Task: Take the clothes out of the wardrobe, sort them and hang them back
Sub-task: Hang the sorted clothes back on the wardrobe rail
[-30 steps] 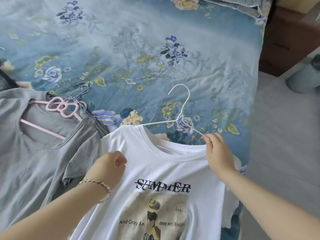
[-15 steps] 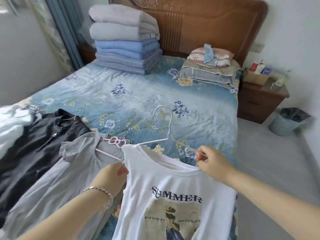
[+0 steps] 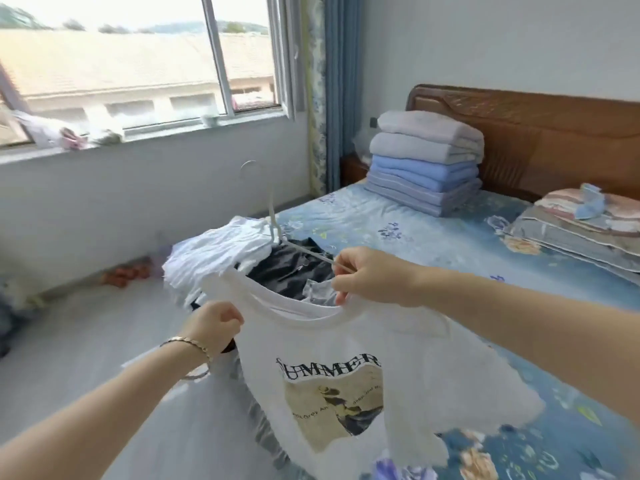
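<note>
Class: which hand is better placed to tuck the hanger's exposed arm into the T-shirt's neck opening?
Right. The right hand pinches that arm of the white hanger beside the T-shirt collar; the left hand grips its far shoulder.

In the middle of the frame, both hands hold up a white T-shirt (image 3: 398, 358) printed "SUMMER". The left hand (image 3: 214, 327) grips its shoulder. The right hand (image 3: 367, 275) pinches the collar and one arm of a white hanger (image 3: 273, 216). Behind lie a black jacket (image 3: 291, 268) and a bed (image 3: 433, 230), with folded blankets (image 3: 426, 168) at the upper right and a window (image 3: 138, 64) at the upper left.
</note>
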### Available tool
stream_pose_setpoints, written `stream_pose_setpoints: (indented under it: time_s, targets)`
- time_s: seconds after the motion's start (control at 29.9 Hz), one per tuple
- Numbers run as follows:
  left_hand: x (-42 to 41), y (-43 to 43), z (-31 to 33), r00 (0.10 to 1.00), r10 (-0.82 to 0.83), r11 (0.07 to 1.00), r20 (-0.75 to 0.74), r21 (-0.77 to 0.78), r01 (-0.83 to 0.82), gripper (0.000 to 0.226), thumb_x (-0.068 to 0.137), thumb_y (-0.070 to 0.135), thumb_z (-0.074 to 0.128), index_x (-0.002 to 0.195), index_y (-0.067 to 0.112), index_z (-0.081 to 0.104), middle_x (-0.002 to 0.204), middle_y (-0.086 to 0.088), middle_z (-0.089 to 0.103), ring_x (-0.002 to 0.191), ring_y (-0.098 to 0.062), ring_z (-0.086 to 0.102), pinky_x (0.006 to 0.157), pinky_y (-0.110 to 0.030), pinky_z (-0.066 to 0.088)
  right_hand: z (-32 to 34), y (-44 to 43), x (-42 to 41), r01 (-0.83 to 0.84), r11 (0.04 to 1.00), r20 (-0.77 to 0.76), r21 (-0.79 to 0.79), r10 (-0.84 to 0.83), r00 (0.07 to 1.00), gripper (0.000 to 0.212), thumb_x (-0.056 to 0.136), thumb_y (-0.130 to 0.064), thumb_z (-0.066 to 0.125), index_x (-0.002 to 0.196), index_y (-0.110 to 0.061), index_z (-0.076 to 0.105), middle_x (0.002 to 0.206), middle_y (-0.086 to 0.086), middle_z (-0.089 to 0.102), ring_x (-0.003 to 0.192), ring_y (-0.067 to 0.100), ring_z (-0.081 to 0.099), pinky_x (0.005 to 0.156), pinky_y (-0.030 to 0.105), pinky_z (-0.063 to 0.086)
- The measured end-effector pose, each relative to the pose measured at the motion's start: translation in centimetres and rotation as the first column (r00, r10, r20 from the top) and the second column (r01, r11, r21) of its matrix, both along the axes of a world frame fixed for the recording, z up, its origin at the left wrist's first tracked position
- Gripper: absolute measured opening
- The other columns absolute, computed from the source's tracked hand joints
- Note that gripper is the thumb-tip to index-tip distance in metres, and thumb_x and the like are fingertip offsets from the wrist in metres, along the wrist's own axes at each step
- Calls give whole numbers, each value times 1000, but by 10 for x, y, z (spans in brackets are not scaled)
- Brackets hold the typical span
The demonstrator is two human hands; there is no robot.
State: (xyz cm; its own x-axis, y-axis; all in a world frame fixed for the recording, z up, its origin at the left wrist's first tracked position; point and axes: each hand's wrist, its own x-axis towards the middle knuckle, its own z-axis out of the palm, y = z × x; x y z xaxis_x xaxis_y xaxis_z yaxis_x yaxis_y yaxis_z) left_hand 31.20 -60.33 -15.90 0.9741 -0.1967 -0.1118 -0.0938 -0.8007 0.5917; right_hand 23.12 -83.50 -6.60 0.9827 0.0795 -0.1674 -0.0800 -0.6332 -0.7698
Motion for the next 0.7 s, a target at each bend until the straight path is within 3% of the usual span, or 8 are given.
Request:
stream_pose_setpoints:
  time_s: [0.1, 0.2, 0.27, 0.33, 0.47, 0.7]
  targets:
    - [-18, 65, 19, 976, 216, 976, 33, 0, -216, 18, 84, 1, 53, 79, 11, 67, 80, -9, 66, 83, -27, 62, 72, -26, 45, 16, 56, 17, -158, 986, 50, -42, 160, 986, 32, 92, -8, 47, 66, -18, 30, 64, -5, 40, 62, 2, 61, 38, 10, 30]
    - [-49, 125, 39, 908, 413, 910, 69, 18, -415, 18, 86, 3, 52, 91, 5, 69, 81, -7, 63, 79, -21, 58, 60, -23, 40, 30, 113, 24, -356, 926, 75, -124, 367, 927, 34, 93, -14, 49, 64, -18, 31, 65, -3, 51, 61, 0, 61, 34, 11, 26]
    - [-73, 158, 51, 843, 532, 844, 77, 34, -536, 16, 86, 7, 53, 92, 10, 68, 81, -4, 62, 81, -19, 57, 59, -22, 38, 42, 148, 21, -484, 855, 85, -185, 505, 859, 29, 92, -18, 51, 68, -18, 34, 75, 2, 61, 42, -11, 51, 32, 8, 24]
    - [-95, 184, 62, 783, 616, 781, 89, 65, -622, 15, 86, 11, 54, 91, 15, 67, 83, -2, 64, 86, -21, 60, 67, -22, 39, 53, 178, 19, -568, 780, 139, -264, 613, 777, 25, 91, -21, 54, 73, -16, 38, 76, 2, 68, 33, -6, 44, 31, 8, 25]
    - [-152, 238, 78, 648, 752, 642, 121, 90, -762, 20, 86, 11, 53, 97, 11, 70, 98, -8, 71, 96, -23, 63, 74, -22, 42, 69, 253, 14, -754, 611, 193, -241, 792, 579, 29, 88, -26, 60, 68, -20, 40, 67, -9, 62, 46, 2, 40, 39, 10, 29]
    - [-251, 333, 104, 374, 908, 368, 188, 69, -927, 17, 86, 11, 51, 92, 10, 67, 96, -12, 70, 97, -28, 64, 81, -29, 48, 92, 385, -28, -932, 357, 220, -64, 916, 335, 28, 94, -30, 51, 71, -17, 41, 64, -7, 67, 67, 13, 62, 74, 31, 48]
